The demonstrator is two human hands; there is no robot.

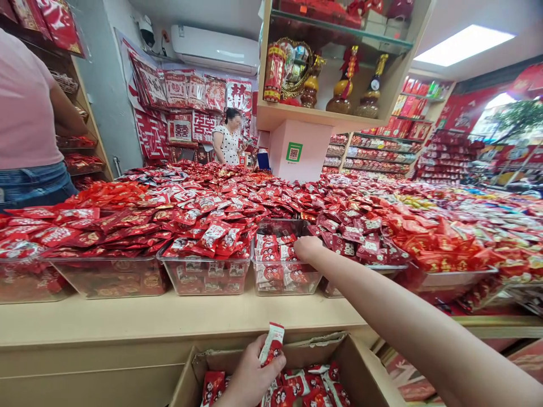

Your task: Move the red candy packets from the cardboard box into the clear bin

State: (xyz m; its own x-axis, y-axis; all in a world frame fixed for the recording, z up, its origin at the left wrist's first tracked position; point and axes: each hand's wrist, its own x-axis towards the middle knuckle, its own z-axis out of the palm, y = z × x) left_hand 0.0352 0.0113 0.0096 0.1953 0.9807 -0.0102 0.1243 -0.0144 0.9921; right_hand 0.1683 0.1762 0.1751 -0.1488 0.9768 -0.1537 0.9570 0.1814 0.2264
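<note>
Here my left hand [254, 373] pinches a red-and-white packet [272, 342] over an open carton [369, 373] holding more, while my right hand [309, 249] dips into a clear bin [286, 289], its grip hidden from me. That bin looks only partly filled; the tub [203, 287] beside it is heaped above its rim.
</note>
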